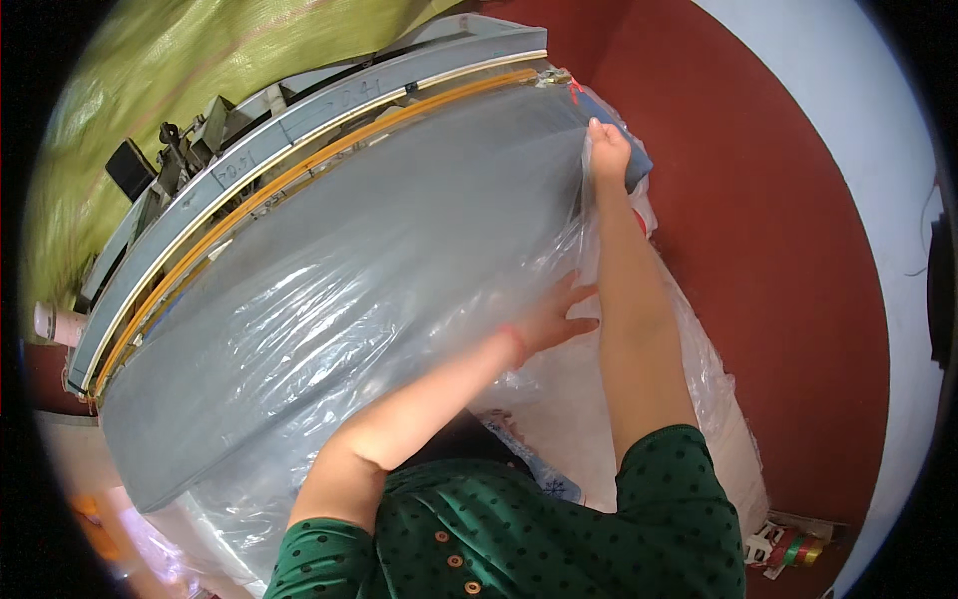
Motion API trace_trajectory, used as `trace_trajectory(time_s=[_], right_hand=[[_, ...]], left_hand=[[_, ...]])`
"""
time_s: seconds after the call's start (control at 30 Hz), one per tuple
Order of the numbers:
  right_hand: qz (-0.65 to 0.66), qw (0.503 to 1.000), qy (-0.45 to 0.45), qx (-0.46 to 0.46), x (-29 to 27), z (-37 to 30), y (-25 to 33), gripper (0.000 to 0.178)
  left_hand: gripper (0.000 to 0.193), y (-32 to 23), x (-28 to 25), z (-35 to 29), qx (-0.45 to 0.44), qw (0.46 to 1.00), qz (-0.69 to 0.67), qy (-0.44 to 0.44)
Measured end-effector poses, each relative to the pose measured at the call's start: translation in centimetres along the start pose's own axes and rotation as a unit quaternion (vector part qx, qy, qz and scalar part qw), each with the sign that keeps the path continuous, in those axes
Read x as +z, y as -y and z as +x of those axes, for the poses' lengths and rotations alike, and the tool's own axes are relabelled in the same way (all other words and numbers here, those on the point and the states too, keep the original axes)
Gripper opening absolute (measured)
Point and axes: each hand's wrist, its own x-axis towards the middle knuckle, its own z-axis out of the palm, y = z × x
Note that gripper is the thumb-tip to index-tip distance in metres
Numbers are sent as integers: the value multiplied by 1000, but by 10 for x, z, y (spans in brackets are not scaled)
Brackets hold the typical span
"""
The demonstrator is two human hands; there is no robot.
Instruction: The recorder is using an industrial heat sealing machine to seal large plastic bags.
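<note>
My right hand pinches clear plastic sheet; left hand open, fingers spread. Tear risk if only 1 grip takes the load.

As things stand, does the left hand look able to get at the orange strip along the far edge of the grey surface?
Probably yes, by stretching: the left hand is open, and the way over the grey surface to the orange strip looks free, with the right forearm off to one side.
</note>
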Motion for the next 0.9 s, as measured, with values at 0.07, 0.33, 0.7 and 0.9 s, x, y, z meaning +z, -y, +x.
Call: trace_trajectory(time_s=[0.07,0.33,0.7,0.9], right_hand=[[-11,1000,-18,-14,10,-4,4,23],[133,977,117,116,-18,-2,13,21],[59,991,97,66,-13,-3,11,22],[-108,990,83,-23,-13,-5,10,23]], left_hand=[[36,6,3,15,-6,997,-53,-58],[36,-84,-63,-18,-30,823,-557,-108],[36,-83,-79,-83,-130,883,-372,257],[32,-134,-167,-201,200,931,-230,201]])
